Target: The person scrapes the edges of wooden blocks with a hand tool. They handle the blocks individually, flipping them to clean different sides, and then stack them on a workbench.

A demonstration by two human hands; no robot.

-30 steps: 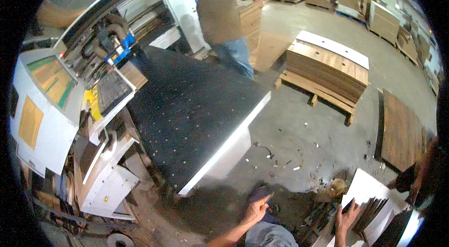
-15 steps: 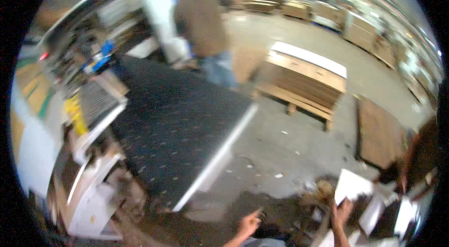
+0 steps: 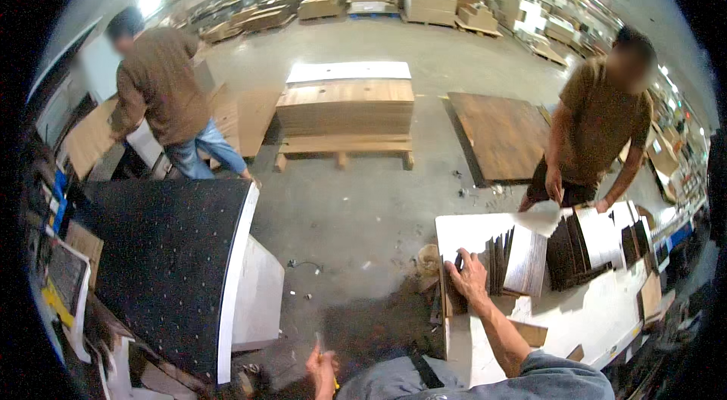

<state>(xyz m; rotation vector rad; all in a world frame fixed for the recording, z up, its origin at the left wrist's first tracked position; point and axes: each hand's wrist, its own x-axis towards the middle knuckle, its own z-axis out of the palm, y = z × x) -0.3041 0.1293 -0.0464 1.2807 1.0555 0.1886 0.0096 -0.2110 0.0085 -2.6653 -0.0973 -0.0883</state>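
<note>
My right hand (image 3: 471, 279) reaches over the left end of a white-topped table (image 3: 485, 358). Its fingers are bent around a small dark piece (image 3: 459, 260) that I cannot make out. Beside that hand, dark brown strips (image 3: 496, 258) stand on edge in a row, with pale grey boards (image 3: 526, 260) among them. Low in the middle, my left hand (image 3: 322, 370) hangs above the floor with fingers closed. A thin pale tip sticks up from it and a bit of yellow shows below; what it holds is unclear.
Across the table a person (image 3: 606, 120) handles a white piece. Another person (image 3: 163, 90) carries a wooden panel (image 3: 91, 139) beyond a black-topped table (image 3: 159, 271) at left. A pallet of stacked boards (image 3: 344, 116) stands ahead; a brown panel (image 3: 500, 135) lies right of it. Scraps litter the floor.
My view has swung to the right, bringing the strip table and the person behind it fully into sight. My right hand stays by the strips; my left hand is lower in view.
</note>
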